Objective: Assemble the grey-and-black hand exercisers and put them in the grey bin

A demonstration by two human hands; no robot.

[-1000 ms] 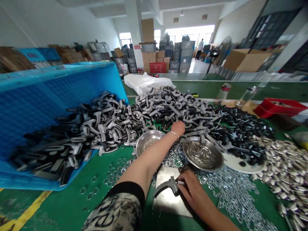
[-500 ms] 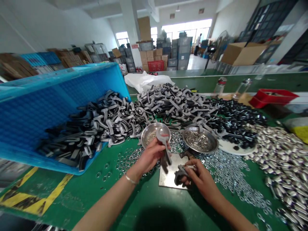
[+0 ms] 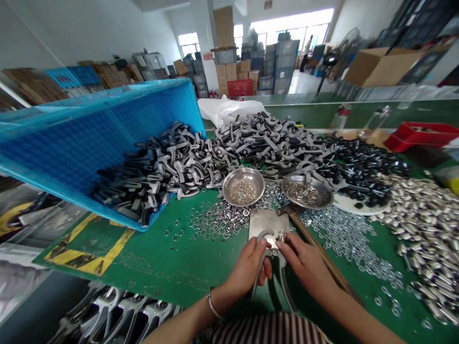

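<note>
Hands (image 3: pixel 251 267) (image 3: pixel 304 265) gripping grey levers (image 3: pixel 267 260), long axes toward person

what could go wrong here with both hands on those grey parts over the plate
The left hand and right hand press two grey handle parts together on the metal plate; a fingertip could get pinched between them. Loose washers crowd the plate's edge and might slide under the parts. The wooden handle beside the right wrist could be knocked.
</note>
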